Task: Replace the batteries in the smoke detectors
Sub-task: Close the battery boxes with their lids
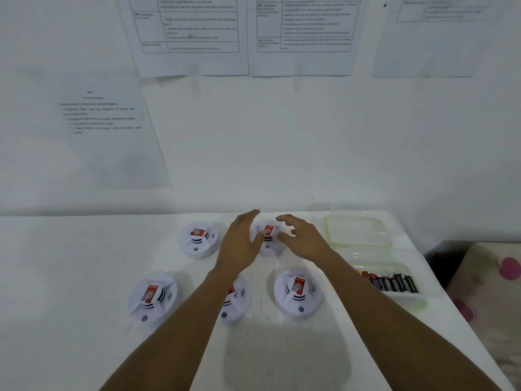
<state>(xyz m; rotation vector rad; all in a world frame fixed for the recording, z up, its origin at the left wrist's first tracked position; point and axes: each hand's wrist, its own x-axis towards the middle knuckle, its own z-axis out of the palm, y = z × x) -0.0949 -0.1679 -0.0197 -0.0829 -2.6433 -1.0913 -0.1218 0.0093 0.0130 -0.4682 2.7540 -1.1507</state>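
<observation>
Several white round smoke detectors with red labels lie on a white table point(84, 263). One sits at the back left point(198, 240), one at the front left point(152, 297), one at the front right point(298, 293), and one in the front middle point(235, 300) is partly hidden under my left forearm. The back middle detector point(267, 238) lies between my two hands. My left hand point(241, 241) hovers at its left side with fingers spread. My right hand point(303, 238) is at its right side, fingers loosely bent. Neither hand grips it.
A clear plastic container point(394, 299) with several dark batteries point(392, 282) stands at the right. Behind it lies a clear lid or tub with a green rim point(358, 231). Printed sheets hang on the white wall. The table's right edge runs near a pink-dotted surface point(493, 277).
</observation>
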